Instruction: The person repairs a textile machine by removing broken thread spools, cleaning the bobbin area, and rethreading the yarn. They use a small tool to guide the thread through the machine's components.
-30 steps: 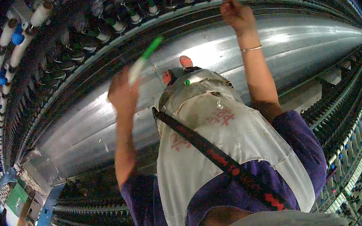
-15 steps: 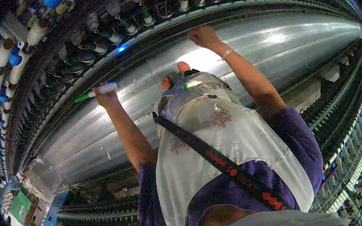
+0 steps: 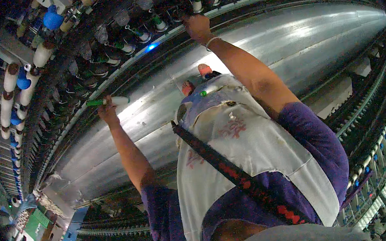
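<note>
White apron [image 3: 253, 161] w/ dark strap nearest. L hand [image 3: 106, 111] fisted round a green-and-white bobbin tube [image 3: 106, 102], held level by the spindle row [image 3: 116, 58]; prob. light, stiff, smooth plastic, best gripped mid-shaft. R hand [image 3: 197, 26] reaches farther up among spindles, fingers curled; what it pinches, can't tell.

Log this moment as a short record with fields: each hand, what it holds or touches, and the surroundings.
left hand: holds a white bobbin with green tip, level, pointing left
right hand: raised to the spindle row, fingers among the bobbins; grip unclear
apron pouch: white, at the chest, a green-tipped bobbin in its mouth
machine panel: long, shiny metal, below the spindles
</note>
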The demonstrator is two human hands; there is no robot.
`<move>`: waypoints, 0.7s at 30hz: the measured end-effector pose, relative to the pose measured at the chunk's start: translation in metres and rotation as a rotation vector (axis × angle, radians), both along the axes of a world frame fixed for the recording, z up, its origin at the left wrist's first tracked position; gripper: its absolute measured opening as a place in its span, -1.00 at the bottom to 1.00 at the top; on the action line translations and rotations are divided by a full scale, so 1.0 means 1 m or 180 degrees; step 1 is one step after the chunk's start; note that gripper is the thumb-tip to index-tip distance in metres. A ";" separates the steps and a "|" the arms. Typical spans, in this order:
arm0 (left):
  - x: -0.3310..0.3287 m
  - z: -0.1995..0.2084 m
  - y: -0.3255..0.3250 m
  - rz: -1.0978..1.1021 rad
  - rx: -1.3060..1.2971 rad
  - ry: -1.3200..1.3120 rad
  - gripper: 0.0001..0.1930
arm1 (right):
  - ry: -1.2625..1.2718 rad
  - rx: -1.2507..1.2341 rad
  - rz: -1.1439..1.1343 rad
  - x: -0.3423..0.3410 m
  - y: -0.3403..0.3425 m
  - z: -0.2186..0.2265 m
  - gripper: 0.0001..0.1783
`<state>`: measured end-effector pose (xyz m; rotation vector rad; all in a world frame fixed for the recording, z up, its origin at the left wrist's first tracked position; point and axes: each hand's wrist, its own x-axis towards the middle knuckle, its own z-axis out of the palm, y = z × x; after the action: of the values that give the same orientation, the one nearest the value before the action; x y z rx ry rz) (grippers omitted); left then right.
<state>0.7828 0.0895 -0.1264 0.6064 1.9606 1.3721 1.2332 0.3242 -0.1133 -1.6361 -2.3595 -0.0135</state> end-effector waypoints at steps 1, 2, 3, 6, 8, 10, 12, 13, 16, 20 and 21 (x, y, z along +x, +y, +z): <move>0.004 -0.010 0.003 0.0173 0.0169 -0.0533 -0.65 | 0.0230 0.0181 -0.0084 -0.004 -0.001 -0.001 -0.64; 0.012 -0.017 0.007 0.0195 0.0592 -0.0681 -0.64 | 0.0365 0.0126 -0.0157 -0.002 -0.002 0.001 -0.66; 0.022 -0.020 0.012 0.0253 0.0933 -0.0860 -0.62 | 0.0483 0.0071 -0.0228 0.005 -0.002 0.007 -0.67; 0.080 -0.003 0.036 0.0416 0.0435 -0.0644 -0.66 | 0.1093 0.0457 0.0933 0.069 -0.003 0.044 -0.65; 0.145 0.031 0.059 -0.0115 0.0757 -0.0911 -0.76 | 0.1946 -0.0917 0.0725 0.131 -0.005 0.084 -0.79; 0.212 0.081 0.088 -0.1130 0.0732 0.0742 -0.78 | 0.1350 -0.1346 0.0176 0.169 -0.001 0.123 -0.83; 0.273 0.128 0.126 -0.1464 0.1585 0.0860 -0.80 | 0.1259 -0.1497 0.0395 0.179 -0.001 0.157 -0.85; 0.288 0.149 0.140 -0.1473 0.1822 0.1287 -0.80 | 0.1103 -0.1762 0.0166 0.176 -0.006 0.173 -0.85; 0.310 0.180 0.184 -0.1635 0.1640 0.1832 -0.73 | 0.2524 -0.2467 0.0840 0.138 -0.034 0.196 -0.90; 0.309 0.173 0.219 -0.1807 0.1377 0.2420 -0.67 | 0.2817 -0.3116 0.1250 0.111 -0.060 0.217 -0.93; 0.308 0.170 0.223 -0.1757 0.1651 0.2497 -0.67 | 0.2766 -0.3263 0.0887 0.111 -0.064 0.220 -0.93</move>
<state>1.0912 0.3127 0.0440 2.0068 1.7134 1.3741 1.3443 0.2605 0.1067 -1.1335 -1.8549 1.7830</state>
